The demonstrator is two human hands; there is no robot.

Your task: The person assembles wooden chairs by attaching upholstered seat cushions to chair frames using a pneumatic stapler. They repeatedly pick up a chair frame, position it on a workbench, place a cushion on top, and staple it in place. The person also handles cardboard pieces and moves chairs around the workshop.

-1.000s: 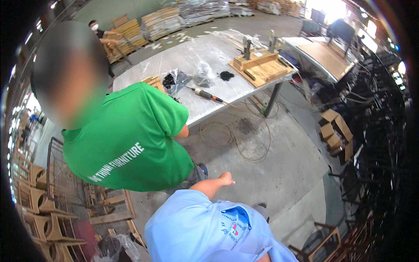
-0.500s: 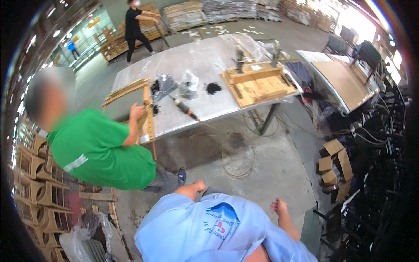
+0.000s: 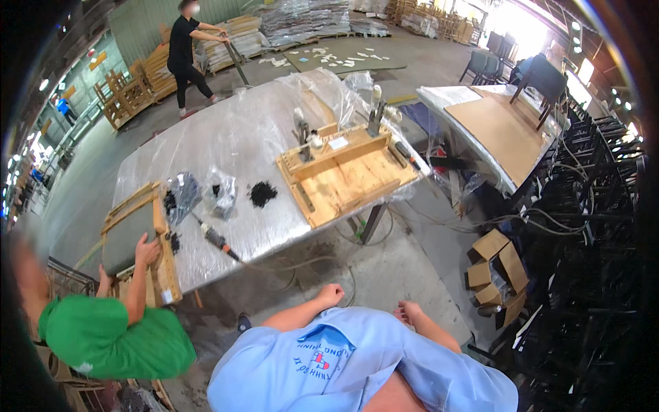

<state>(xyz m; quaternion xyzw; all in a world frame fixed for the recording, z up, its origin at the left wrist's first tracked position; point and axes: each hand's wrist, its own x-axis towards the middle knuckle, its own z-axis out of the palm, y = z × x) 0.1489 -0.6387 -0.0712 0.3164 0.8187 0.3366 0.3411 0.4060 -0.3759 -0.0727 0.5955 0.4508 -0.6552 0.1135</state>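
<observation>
My left hand (image 3: 331, 295) hangs in front of my light-blue shirt (image 3: 274, 364), short of the table's near edge. Its fingers are curled in, and nothing shows in them. To its right, my right hand (image 3: 409, 312) is also low in front of my body, its fingers loosely bent and a little apart, holding nothing. Ahead of both lies a wooden jig (image 3: 350, 178) with upright metal toggle clamps (image 3: 376, 113), on a plastic-covered table (image 3: 240, 137). A power screwdriver (image 3: 218, 240) with a cord lies near the table edge, beside a pile of black screws or small parts (image 3: 262, 194).
A co-worker in green (image 3: 117, 336) handles a dark panel (image 3: 130, 237) in a wooden frame at the left. An open cardboard box (image 3: 498, 275) and hoses lie on the floor at right, near stacked black chairs (image 3: 590, 295). Another person (image 3: 189, 55) stands beyond the table.
My view has turned right and moved nearer the table. My hands have come closer together in front of me. The green-shirted co-worker now leans over the framed panel with both hands on it.
</observation>
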